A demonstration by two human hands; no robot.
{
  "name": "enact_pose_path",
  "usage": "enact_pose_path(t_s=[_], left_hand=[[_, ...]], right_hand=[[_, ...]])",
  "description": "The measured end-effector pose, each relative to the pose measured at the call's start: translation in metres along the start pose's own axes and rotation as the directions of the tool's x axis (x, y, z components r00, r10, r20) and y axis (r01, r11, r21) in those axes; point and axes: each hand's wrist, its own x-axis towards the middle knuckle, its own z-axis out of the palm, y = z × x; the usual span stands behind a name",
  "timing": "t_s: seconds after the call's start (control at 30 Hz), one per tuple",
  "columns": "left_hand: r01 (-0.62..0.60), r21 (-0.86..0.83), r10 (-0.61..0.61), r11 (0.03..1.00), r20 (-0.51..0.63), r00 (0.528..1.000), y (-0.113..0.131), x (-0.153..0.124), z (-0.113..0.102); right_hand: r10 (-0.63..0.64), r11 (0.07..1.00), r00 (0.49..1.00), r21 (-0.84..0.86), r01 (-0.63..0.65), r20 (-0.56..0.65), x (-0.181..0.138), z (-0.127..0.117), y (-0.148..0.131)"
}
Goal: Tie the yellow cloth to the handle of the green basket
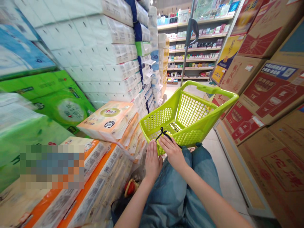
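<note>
A lime-green plastic shopping basket [190, 117] stands on the aisle floor in front of my knees, in blue jeans. A black cord [163, 133] is tied at its near rim. My right hand [173, 151] rests on that rim, fingertips touching the cord. My left hand [152, 161] lies flat beside it, fingers stretched out against the basket's near corner, holding nothing. Something small and pale lies on the basket's floor.
Stacked tissue packs fill the left: orange-and-white packs [109, 122] nearest, green ones [61, 104], white ones [109, 53] higher. Brown and red cartons [268, 91] line the right. A grey pole handle [190, 41] rises behind the basket. Shelves [192, 47] close the aisle's far end.
</note>
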Motion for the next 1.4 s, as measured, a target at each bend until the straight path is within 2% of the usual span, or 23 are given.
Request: enact_pose_path(t_s=[0.1, 0.23, 0.33, 0.4, 0.5, 0.63, 0.73, 0.8, 0.87, 1.0, 1.1, 1.2, 1.27, 1.3, 1.37, 1.4], left_hand=[[0.001, -0.017, -0.001, 1.000, -0.004, 1.000, 0.001, 0.001, -0.002], [-0.004, -0.022, 0.003, 1.000, -0.011, 1.000, 0.003, 0.002, -0.004], [-0.004, -0.028, 0.004, 1.000, -0.011, 1.000, 0.003, 0.002, -0.003], [0.000, -0.037, 0.000, 0.999, -0.015, 1.000, 0.003, 0.001, -0.002], [0.007, -0.036, -0.008, 0.999, -0.022, 1.000, 0.003, 0.001, -0.001], [-0.001, -0.007, 0.001, 1.000, -0.011, 1.000, 0.001, 0.001, -0.001], [-0.008, 0.025, 0.008, 1.000, 0.012, 1.000, -0.001, 0.001, -0.001], [-0.006, 0.025, 0.006, 1.000, 0.010, 1.000, -0.001, 0.000, -0.001], [-0.005, 0.004, 0.005, 1.000, -0.003, 1.000, -0.001, 0.000, 0.000], [-0.008, -0.039, 0.007, 0.999, -0.025, 1.000, 0.001, 0.000, 0.000], [-0.010, -0.048, 0.008, 0.999, -0.036, 0.999, 0.002, 0.001, -0.001], [-0.014, -0.051, 0.012, 0.999, -0.038, 0.999, 0.003, 0.002, -0.002], [-0.011, -0.057, 0.008, 0.998, -0.039, 0.999, 0.003, 0.002, -0.001], [-0.006, -0.057, 0.004, 0.998, -0.038, 0.999, 0.003, 0.002, -0.001], [-0.002, -0.055, -0.001, 0.998, -0.040, 0.999, 0.003, 0.001, 0.000], [-0.002, -0.053, -0.001, 0.999, -0.041, 0.999, 0.003, 0.001, 0.001]], right_hand=[[0.019, 1.000, 1.000, -0.023, -0.019, -0.005, -0.004, -0.012, 0.038], [0.142, 0.986, 0.986, -0.077, -0.149, -0.092, -0.009, -0.034, 0.099], [0.216, 0.969, 0.966, -0.087, -0.229, -0.140, -0.008, -0.042, 0.119], [0.295, 0.947, 0.940, -0.077, -0.311, -0.175, -0.004, -0.038, 0.107], [0.374, 0.920, 0.907, -0.045, -0.389, -0.194, 0.004, -0.019, 0.059], [0.310, 0.950, 0.941, 0.022, -0.310, -0.138, 0.009, 0.010, -0.017], [0.237, 0.971, 0.969, 0.045, -0.234, -0.073, 0.009, 0.018, -0.043], [0.184, 0.982, 0.982, 0.046, -0.182, -0.033, 0.007, 0.015, -0.041], [0.101, 0.994, 0.995, 0.046, -0.100, -0.003, 0.004, 0.008, -0.027], [-0.035, 0.999, 0.999, 0.023, 0.035, 0.018, -0.003, -0.014, 0.026], [0.039, 0.999, 0.999, -0.022, -0.039, -0.031, -0.007, -0.032, 0.076], [0.215, 0.973, 0.967, -0.058, -0.225, -0.134, -0.007, -0.044, 0.113], [0.332, 0.936, 0.923, -0.057, -0.348, -0.195, -0.004, -0.043, 0.115], [0.375, 0.918, 0.902, -0.049, -0.393, -0.214, -0.002, -0.039, 0.106], [0.425, 0.897, 0.875, -0.024, -0.442, -0.232, 0.004, -0.026, 0.075], [0.420, 0.902, 0.882, -0.006, -0.432, -0.215, 0.007, -0.017, 0.054]])
